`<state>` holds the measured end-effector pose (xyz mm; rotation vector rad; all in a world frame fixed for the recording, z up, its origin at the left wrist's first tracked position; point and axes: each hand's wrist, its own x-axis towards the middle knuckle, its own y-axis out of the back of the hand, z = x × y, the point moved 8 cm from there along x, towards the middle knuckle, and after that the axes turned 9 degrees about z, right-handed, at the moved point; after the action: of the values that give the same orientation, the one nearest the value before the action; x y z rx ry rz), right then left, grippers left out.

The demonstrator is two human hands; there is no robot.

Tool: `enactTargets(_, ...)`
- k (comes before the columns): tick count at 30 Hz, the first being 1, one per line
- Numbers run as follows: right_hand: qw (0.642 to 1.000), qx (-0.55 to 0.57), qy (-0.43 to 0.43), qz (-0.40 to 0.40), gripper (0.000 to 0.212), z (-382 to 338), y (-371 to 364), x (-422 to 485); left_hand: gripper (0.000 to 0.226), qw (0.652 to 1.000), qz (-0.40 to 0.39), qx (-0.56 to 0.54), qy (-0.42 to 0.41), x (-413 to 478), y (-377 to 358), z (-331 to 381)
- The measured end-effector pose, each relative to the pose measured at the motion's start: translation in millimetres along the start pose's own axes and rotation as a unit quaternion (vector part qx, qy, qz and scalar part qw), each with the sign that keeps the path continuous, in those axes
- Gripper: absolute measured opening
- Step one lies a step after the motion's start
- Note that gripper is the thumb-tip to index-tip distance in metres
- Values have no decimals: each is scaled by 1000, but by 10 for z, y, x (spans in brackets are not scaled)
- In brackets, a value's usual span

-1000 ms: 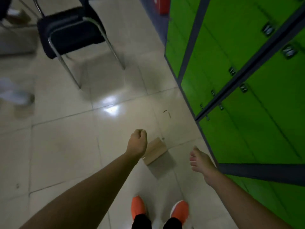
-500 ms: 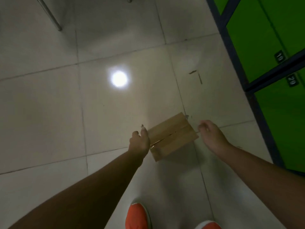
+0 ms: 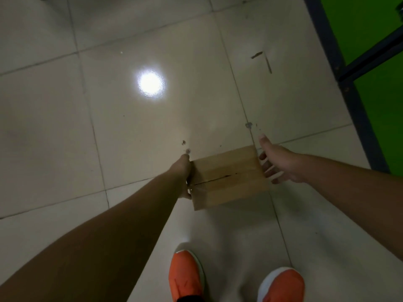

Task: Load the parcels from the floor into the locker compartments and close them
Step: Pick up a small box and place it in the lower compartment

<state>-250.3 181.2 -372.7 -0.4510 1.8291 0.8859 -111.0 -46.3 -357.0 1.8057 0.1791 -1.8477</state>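
A small brown cardboard parcel (image 3: 229, 177) lies on the tiled floor just ahead of my feet, its top flaps meeting in a dark seam. My left hand (image 3: 183, 174) is against the parcel's left side, its fingers curled round that edge. On the parcel's right side, my right hand (image 3: 278, 163) touches it with spread, straight fingers and the thumb pointing away. The green lockers (image 3: 370, 29) stand at the upper right with their doors closed.
My orange shoes (image 3: 187, 275) stand directly below the parcel. The lockers' dark blue frame (image 3: 349, 88) meets the floor at the right. A bright lamp reflection (image 3: 150, 83) shines on the pale tiles. Small dark marks (image 3: 261, 59) dot the floor.
The view tilted down from the lockers and chair to the floor. Both hands dropped and closed in on the parcel, left reaching its left edge, right opening against its right side.
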Motion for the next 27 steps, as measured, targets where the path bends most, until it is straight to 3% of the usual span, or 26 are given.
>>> enactTargets(4,996,23,-74,-52,115,167,-231,-15,61,999,11,16,51,131,-57,-152)
enactTargets(5,994,37,-80,-60,111,187,-298,-10,61,998,6,23,53,175,-90,-183)
enactTargets(10,990,101,-72,-61,57,219,-387,-66,43,999,-12,16,35,234,-162,-282)
enactTargets(15,981,189,-36,-31,24,150,-163,-431,26,996,-25,-45,-70,-138,-47,-128)
enactTargets(19,973,232,4,-5,7,-118,218,-1003,38,980,-85,-85,-161,-716,115,232)
enactTargets(23,967,243,73,27,13,-612,786,-1766,53,962,-118,-61,-240,-1646,369,740)
enactTargets(27,955,265,125,38,17,-1229,1282,-2801,35,940,-126,-29,-314,-2811,747,1260)
